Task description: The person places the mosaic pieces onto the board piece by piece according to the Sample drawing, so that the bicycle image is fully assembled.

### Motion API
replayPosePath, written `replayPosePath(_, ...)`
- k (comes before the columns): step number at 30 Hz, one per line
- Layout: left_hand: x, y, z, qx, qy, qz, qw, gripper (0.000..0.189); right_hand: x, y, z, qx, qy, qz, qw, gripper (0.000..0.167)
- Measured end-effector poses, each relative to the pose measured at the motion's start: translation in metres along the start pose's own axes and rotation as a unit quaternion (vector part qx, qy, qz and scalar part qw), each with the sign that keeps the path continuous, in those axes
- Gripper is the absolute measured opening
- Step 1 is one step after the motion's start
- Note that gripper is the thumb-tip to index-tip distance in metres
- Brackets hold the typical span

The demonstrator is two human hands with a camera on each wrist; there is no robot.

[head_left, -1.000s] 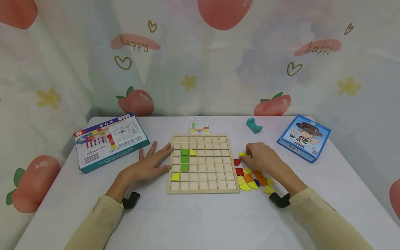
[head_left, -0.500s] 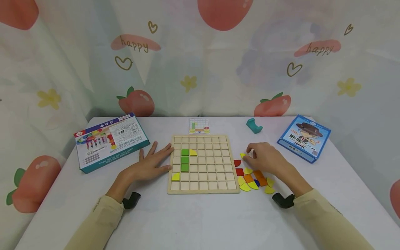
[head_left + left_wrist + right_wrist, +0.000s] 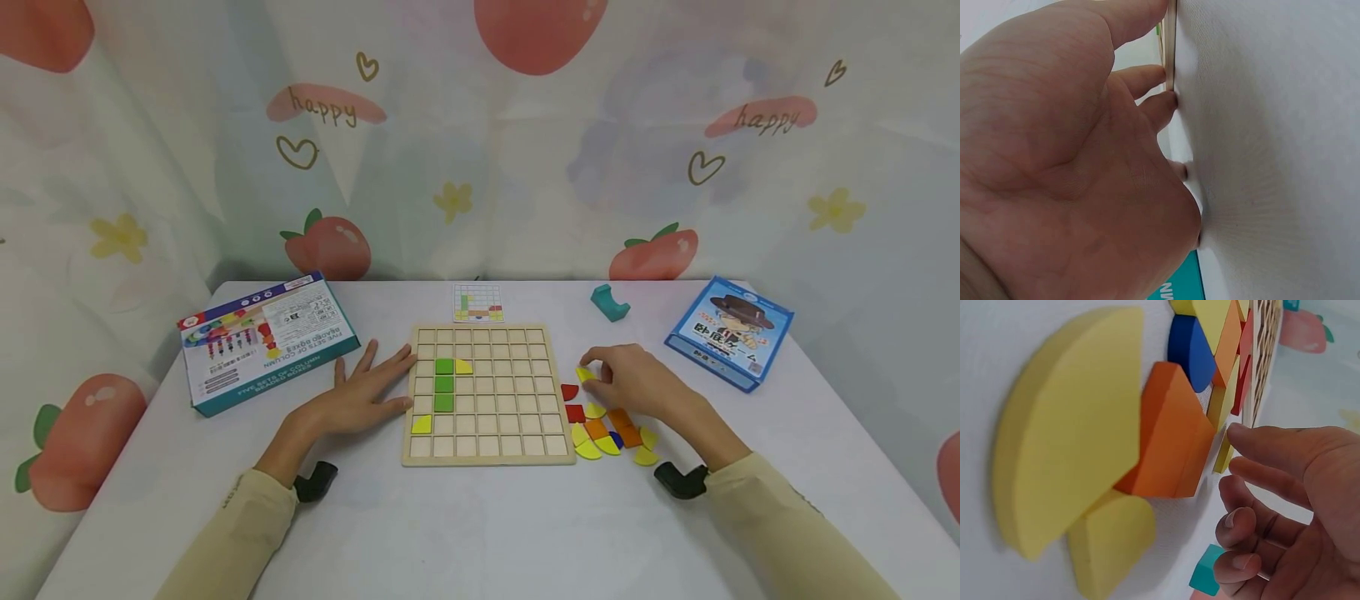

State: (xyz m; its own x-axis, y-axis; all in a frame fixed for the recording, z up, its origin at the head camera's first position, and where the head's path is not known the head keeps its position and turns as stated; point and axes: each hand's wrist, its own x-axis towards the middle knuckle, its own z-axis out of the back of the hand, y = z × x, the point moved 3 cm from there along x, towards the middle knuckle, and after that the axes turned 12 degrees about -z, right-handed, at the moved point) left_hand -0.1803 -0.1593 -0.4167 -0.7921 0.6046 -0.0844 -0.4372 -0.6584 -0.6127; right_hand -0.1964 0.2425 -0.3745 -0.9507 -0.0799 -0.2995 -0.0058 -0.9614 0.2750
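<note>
The wooden grid board (image 3: 517, 459) lies flat on the table, with several green squares (image 3: 444, 383) stacked in one column and yellow quarter-circle pieces (image 3: 422, 424) in two other cells. My left hand (image 3: 360, 404), fingers spread, rests beside the board and touches its left edge. To the right of the board, my right hand (image 3: 637, 383) has thumb and index finger at either side of a yellow quarter-circle piece (image 3: 584, 374), pinching it close to the tabletop. The right wrist view shows the other fingers loosely curled; the thumb partly hides that piece.
Loose red (image 3: 574, 413), orange (image 3: 620, 423), blue and yellow pieces lie right of the board. A small pattern card (image 3: 477, 302) is behind it. A teal curved block (image 3: 610, 302) stands at the back, with a blue box (image 3: 729, 333) at right and a white-teal box (image 3: 266, 342) at left.
My right hand has drawn back slightly to the right, and its index finger has reached forward over the yellow piece, which has shifted and turned a little. My left hand has stayed put.
</note>
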Motion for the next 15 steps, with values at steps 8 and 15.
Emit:
replayPosePath(8, -0.0001, -0.0026, 0.0003, -0.001, -0.003, -0.004, 1.0000, 0.076, 0.0016, -0.0003, -0.0029, 0.000, 0.002, 0.002, 1.0000, 0.037)
replayPosePath(15, -0.0002, -0.0006, -0.0001, 0.006, 0.001, 0.001, 1.0000, 0.076, 0.0027, -0.0002, -0.0050, 0.000, -0.006, 0.003, 1.0000, 0.035)
